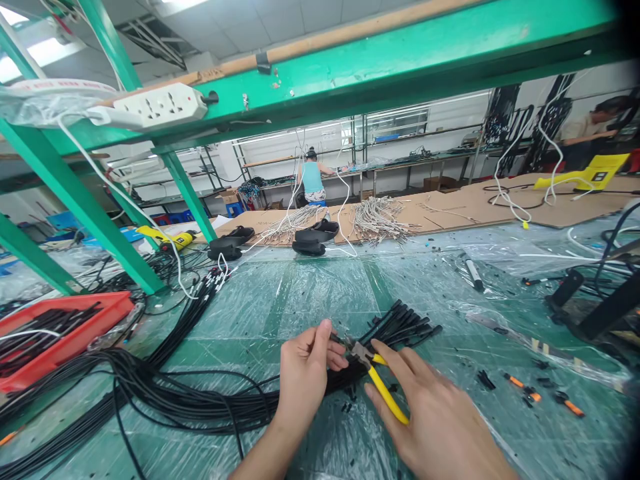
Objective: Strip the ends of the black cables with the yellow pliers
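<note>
My right hand [431, 408] is wrapped round the yellow handles of a pair of cutting pliers [388, 395]. The metal jaws point left, close to the fingertips of my left hand [309, 365]. Thumb and fingers of that left hand are pinched together; what lies between them is too small to make out. Beneath both hands runs a thick bundle of black cables [200, 399], coming from the left. Beyond my hands the black cable ends [403, 325] fan out to the right. Small black scraps lie on the plastic-covered green table [325, 287] around the cables.
A red tray [107, 308] with black pieces stands at left. Orange-and-black tools [523, 387] and a marker [474, 275] lie right. Bundled whitish wires [381, 219] rest on cardboard behind. A green frame carries a power strip [157, 105] overhead. Two people sit further back.
</note>
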A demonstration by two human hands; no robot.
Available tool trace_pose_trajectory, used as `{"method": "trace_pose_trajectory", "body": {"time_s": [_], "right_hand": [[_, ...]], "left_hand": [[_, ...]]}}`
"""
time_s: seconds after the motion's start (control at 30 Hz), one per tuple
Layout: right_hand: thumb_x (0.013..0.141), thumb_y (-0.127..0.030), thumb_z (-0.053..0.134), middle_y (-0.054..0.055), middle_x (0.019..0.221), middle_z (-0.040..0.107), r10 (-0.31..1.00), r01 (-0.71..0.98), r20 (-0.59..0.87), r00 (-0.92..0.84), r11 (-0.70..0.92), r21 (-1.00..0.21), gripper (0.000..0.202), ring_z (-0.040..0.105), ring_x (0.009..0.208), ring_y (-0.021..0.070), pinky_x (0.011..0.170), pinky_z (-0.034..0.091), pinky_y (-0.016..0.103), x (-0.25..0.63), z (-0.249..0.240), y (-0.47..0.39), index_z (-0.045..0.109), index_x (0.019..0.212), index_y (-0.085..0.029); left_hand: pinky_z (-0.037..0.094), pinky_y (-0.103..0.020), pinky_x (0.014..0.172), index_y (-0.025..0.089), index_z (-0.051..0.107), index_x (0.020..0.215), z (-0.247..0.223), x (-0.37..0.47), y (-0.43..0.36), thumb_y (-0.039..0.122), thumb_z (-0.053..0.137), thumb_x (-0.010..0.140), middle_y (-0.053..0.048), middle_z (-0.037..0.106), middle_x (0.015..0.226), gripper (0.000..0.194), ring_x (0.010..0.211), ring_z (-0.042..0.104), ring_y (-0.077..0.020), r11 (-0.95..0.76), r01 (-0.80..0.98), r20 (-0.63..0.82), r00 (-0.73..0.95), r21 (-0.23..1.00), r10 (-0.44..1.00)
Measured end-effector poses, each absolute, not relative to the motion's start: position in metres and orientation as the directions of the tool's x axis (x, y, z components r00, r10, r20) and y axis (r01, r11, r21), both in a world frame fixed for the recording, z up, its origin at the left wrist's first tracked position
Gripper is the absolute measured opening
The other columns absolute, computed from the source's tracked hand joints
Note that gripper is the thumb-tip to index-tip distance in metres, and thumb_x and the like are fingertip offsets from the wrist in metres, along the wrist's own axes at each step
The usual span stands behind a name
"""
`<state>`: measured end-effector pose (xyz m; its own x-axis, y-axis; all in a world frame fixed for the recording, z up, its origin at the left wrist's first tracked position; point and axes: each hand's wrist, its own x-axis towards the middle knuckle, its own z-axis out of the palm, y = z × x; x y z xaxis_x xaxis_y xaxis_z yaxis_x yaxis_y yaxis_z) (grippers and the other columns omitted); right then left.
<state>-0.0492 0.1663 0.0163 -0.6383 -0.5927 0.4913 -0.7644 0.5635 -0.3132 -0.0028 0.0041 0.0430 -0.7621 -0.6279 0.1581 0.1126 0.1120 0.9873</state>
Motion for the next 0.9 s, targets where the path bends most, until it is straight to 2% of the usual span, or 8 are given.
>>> {"method": "trace_pose_trajectory", "body": {"time_s": [0.1, 0.23, 0.53, 0.67, 0.9], "right_hand": [[0.088, -0.034, 0.048, 0.009, 0.099, 0.06, -0.613, -0.804, 0.562, -0.556, 0.569, -0.174, 0.047, 0.061, 0.083, 0.024, 0.069, 0.052, 0.038, -0.053, 0.017, 0.167, 0.044, 0.133, -0.02], [0.086, -0.03, 0.053, 0.01, 0.097, 0.057, -0.63, -0.82, 0.589, -0.507, 0.562, -0.105, 0.05, 0.058, 0.085, 0.0247, 0.07, 0.051, 0.041, -0.055, 0.021, 0.165, 0.043, 0.133, -0.017], [0.083, -0.025, 0.058, 0.009, 0.096, 0.054, -0.638, -0.819, 0.603, -0.48, 0.572, -0.047, 0.055, 0.054, 0.084, 0.0248, 0.069, 0.048, 0.042, -0.058, 0.019, 0.165, 0.041, 0.135, -0.016], [0.085, -0.026, 0.057, 0.008, 0.095, 0.054, -0.654, -0.832, 0.584, -0.481, 0.551, -0.067, 0.054, 0.054, 0.081, 0.0221, 0.068, 0.048, 0.038, -0.06, 0.018, 0.165, 0.04, 0.136, -0.018], [0.085, -0.03, 0.058, 0.01, 0.099, 0.054, -0.64, -0.823, 0.606, -0.471, 0.567, -0.04, 0.056, 0.052, 0.086, 0.0251, 0.071, 0.045, 0.041, -0.061, 0.021, 0.164, 0.04, 0.136, -0.017]], "left_hand": [[0.05, -0.022, 0.043, 0.012, 0.065, 0.069, 0.045, -0.003, 0.004, 0.047, 0.06, 0.082, -0.002, 0.066, 0.051, 0.038, 0.043, 0.064, -0.0153, 0.123, 0.1, 0.155, -0.762, 0.987, -0.629], [0.049, -0.02, 0.045, 0.014, 0.061, 0.06, 0.047, -0.001, 0.007, 0.044, 0.057, 0.086, -0.002, 0.064, 0.046, 0.04, 0.041, 0.062, -0.0138, 0.207, 0.087, 0.196, -0.779, 0.974, -0.595], [0.051, -0.022, 0.046, 0.015, 0.062, 0.058, 0.042, -0.001, 0.011, 0.044, 0.056, 0.087, -0.003, 0.065, 0.047, 0.042, 0.042, 0.063, -0.0156, 0.198, 0.091, 0.192, -0.784, 0.976, -0.59], [0.052, -0.022, 0.046, 0.014, 0.062, 0.059, 0.043, -0.001, 0.011, 0.045, 0.056, 0.087, -0.004, 0.065, 0.048, 0.042, 0.043, 0.064, -0.0161, 0.175, 0.098, 0.184, -0.789, 0.98, -0.586], [0.052, -0.022, 0.045, 0.014, 0.063, 0.06, 0.044, -0.002, 0.01, 0.045, 0.057, 0.086, -0.003, 0.065, 0.048, 0.04, 0.043, 0.064, -0.0162, 0.183, 0.09, 0.183, -0.783, 0.979, -0.595]]}}
